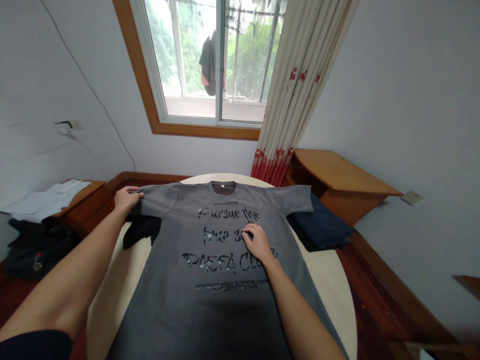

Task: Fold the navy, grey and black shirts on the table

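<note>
- We see a grey T-shirt spread flat, front up, on a round pale surface, collar toward the window and black lettering across the chest.
- Our left hand is at the end of the shirt's left sleeve, its grip closed on the sleeve's edge.
- Our right hand lies palm down on the chest print, fingers bent and pressing the cloth, holding nothing.
- A black garment lies partly under the shirt, just below the left sleeve.
- A folded dark blue garment sits beside the right sleeve at the edge of the surface.
- A wooden side table stands behind it, next to a cream curtain with red flowers.
</note>
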Action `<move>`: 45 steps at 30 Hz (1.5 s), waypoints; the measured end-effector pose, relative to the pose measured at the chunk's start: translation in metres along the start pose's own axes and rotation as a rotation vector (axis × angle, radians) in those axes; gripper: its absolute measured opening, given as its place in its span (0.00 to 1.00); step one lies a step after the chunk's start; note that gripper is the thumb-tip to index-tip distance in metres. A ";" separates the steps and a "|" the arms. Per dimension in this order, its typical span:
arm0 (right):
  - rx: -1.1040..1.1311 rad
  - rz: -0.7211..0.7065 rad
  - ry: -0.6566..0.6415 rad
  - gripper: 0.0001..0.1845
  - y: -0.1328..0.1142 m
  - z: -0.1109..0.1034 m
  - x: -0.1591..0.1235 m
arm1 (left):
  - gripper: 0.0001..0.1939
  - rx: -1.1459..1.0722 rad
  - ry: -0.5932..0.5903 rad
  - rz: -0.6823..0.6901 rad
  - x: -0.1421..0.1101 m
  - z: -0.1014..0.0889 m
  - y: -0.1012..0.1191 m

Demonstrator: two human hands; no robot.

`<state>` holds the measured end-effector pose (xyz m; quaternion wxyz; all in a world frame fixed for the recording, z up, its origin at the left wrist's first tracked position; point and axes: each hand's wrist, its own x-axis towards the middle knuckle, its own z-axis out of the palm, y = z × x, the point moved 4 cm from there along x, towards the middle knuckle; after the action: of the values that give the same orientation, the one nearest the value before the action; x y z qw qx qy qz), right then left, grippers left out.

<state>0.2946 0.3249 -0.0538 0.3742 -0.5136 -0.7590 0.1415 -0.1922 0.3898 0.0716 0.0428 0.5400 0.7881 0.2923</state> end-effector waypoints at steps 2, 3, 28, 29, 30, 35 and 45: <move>0.001 0.008 0.000 0.10 0.000 0.000 0.000 | 0.21 0.015 0.094 -0.040 -0.003 -0.009 0.018; -0.001 0.013 -0.001 0.10 0.001 0.001 0.000 | 0.21 0.016 0.133 0.002 -0.009 -0.012 0.032; -0.019 0.037 -0.017 0.09 -0.001 0.000 0.000 | 0.27 0.287 -0.655 0.451 -0.082 0.114 0.087; -0.017 0.036 -0.015 0.09 -0.001 0.000 0.000 | 0.26 0.253 -0.669 0.430 -0.078 0.116 0.086; -0.015 0.037 -0.012 0.09 -0.001 0.000 0.000 | 0.26 0.215 -0.682 0.409 -0.073 0.118 0.085; -0.007 0.037 -0.009 0.09 -0.001 0.000 0.000 | 0.16 0.010 -0.751 0.322 -0.056 0.121 0.086; -0.002 0.052 -0.018 0.08 -0.001 -0.001 0.000 | 0.27 -0.158 -0.394 0.362 -0.044 0.094 0.111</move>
<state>0.2948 0.3240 -0.0526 0.3631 -0.5324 -0.7488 0.1549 -0.0460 0.4177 0.0392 0.1842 0.7134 0.6302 0.2450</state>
